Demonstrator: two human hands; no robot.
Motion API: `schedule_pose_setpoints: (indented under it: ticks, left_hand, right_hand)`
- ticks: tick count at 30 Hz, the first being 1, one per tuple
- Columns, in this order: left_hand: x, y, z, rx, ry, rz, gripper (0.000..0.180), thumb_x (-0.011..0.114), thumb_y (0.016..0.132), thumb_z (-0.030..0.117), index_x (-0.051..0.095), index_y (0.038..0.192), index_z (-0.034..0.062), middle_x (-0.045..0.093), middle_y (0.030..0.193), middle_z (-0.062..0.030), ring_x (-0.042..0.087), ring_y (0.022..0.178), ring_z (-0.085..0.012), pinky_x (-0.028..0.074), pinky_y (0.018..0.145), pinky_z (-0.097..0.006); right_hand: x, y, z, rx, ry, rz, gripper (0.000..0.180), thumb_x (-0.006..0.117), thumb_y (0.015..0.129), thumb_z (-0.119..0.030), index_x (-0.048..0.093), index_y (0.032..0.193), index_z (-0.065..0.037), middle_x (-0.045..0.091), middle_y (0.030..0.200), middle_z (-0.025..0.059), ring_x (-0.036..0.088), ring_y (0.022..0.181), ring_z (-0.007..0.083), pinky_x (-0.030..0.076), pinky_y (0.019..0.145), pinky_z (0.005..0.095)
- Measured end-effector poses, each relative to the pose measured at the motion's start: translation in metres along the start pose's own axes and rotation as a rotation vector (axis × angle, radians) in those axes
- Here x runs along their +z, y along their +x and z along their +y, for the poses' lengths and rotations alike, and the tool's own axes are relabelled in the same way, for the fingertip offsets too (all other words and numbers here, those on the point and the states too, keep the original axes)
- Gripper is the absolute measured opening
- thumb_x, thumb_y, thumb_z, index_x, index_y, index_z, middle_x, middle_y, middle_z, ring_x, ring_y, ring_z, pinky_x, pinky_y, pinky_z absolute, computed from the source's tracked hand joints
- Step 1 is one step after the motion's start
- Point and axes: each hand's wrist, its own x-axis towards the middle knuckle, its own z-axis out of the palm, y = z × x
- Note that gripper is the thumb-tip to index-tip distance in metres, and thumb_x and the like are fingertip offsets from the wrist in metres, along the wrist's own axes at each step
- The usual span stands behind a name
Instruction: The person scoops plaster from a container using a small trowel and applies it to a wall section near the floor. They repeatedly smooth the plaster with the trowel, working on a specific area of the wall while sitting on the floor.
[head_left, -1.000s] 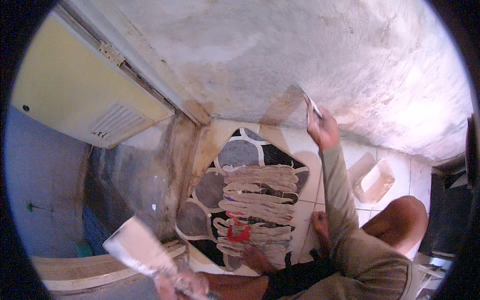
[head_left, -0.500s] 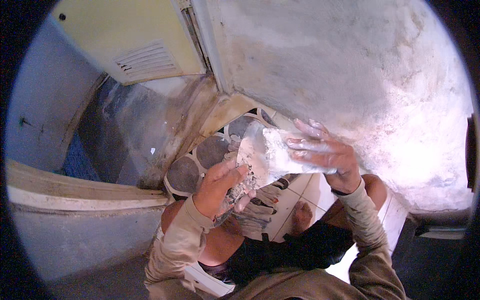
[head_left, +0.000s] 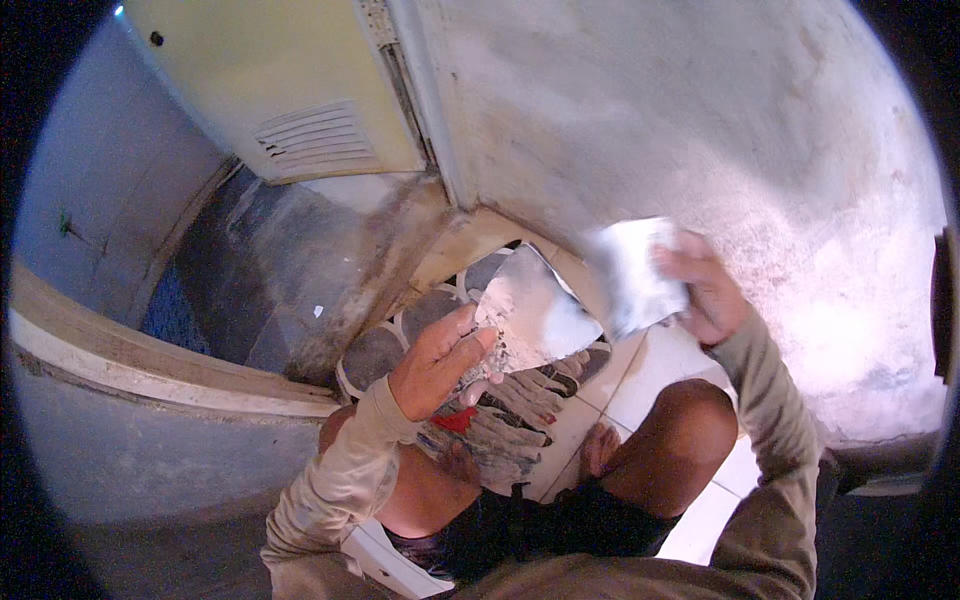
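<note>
My left hand point(head_left: 438, 365) grips the left end of a thin flat piece with a smooth pale face point(head_left: 535, 310). Crumbly whitish and dark specks mark this piece near my fingers. Off to its right, my right hand point(head_left: 708, 285) is closed around the right side of a squarish white flat piece point(head_left: 632, 272), which motion blurs. A narrow gap lies between the two pieces. Both are held up over the floor, above my bent knees. What the pieces are made of I cannot make out.
Below my hands lie a mat with grey round shapes point(head_left: 368, 362) and a rumpled mat of greyish strips point(head_left: 515, 415) on white tiles point(head_left: 590, 440). A stained wall point(head_left: 620, 110) rises at the right. A yellow door with a vent point(head_left: 310, 135) stands at the far left, beyond a raised sill point(head_left: 150, 365).
The right hand, earlier laid over the pieces with white-smeared fingers, has moved right and lifted the white piece away. More of the left piece's face shows. The left hand keeps its grip.
</note>
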Motion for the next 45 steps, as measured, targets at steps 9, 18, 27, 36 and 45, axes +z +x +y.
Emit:
schedule_pose_setpoints:
  ticks: [9, 18, 27, 36, 45]
  left_hand:
    - [0.01, 0.009, -0.012, -0.002, 0.273, 0.136, 0.032, 0.044, 0.093, 0.022, 0.05, 0.116, 0.0004, 0.061, 0.098, -0.0111, 0.059, 0.088, -0.0193, 0.044, 0.08, -0.031]
    - [0.007, 0.034, -0.048, 0.28, 0.877, 0.295, 0.041, 0.048, 0.091, 0.018, 0.041, 0.129, 0.0034, 0.054, 0.103, -0.0228, 0.058, 0.092, -0.0338, 0.045, 0.08, -0.037]
    - [-0.001, 0.062, -0.078, -0.007, 1.706, 0.187, 0.06, 0.053, 0.081, 0.004, 0.034, 0.136, 0.0152, 0.044, 0.101, -0.0219, 0.055, 0.085, -0.0398, 0.047, 0.074, -0.045]
    - [-0.033, 0.02, -0.015, 0.39, 1.377, 0.36, 0.034, 0.047, 0.09, 0.01, 0.048, 0.124, 0.0039, 0.056, 0.102, -0.0236, 0.057, 0.092, -0.0386, 0.046, 0.08, -0.041]
    - [-0.028, 0.018, -0.004, 0.174, 1.203, 0.3, 0.032, 0.047, 0.091, 0.017, 0.052, 0.115, -0.0036, 0.059, 0.095, -0.0198, 0.058, 0.083, -0.033, 0.045, 0.075, -0.038]
  right_hand:
    - [-0.035, 0.046, 0.077, 0.083, 0.059, 0.142, 0.021, 0.06, 0.085, -0.015, 0.055, 0.1, -0.001, 0.064, 0.084, 0.006, 0.062, 0.073, 0.0124, 0.049, 0.06, 0.0254]
    - [-0.039, -0.003, 0.099, 0.018, 0.222, 0.394, 0.02, 0.062, 0.082, -0.009, 0.057, 0.097, 0.003, 0.064, 0.09, 0.0113, 0.065, 0.077, 0.0195, 0.054, 0.064, 0.0298]
    - [-0.065, -0.003, 0.152, 0.038, 0.654, 0.256, 0.025, 0.057, 0.087, -0.015, 0.055, 0.106, 0.001, 0.064, 0.096, 0.009, 0.064, 0.079, 0.0174, 0.053, 0.067, 0.0311]
    - [-0.13, 0.048, 0.261, 0.081, 0.875, 0.319, 0.022, 0.051, 0.089, -0.011, 0.051, 0.11, -0.003, 0.06, 0.107, 0.0087, 0.059, 0.096, 0.0203, 0.05, 0.085, 0.04]
    - [-0.163, 0.177, 0.29, 0.035, 1.095, 0.315, 0.025, 0.052, 0.087, -0.016, 0.051, 0.108, -0.003, 0.059, 0.105, 0.0142, 0.059, 0.09, 0.0241, 0.05, 0.07, 0.033]
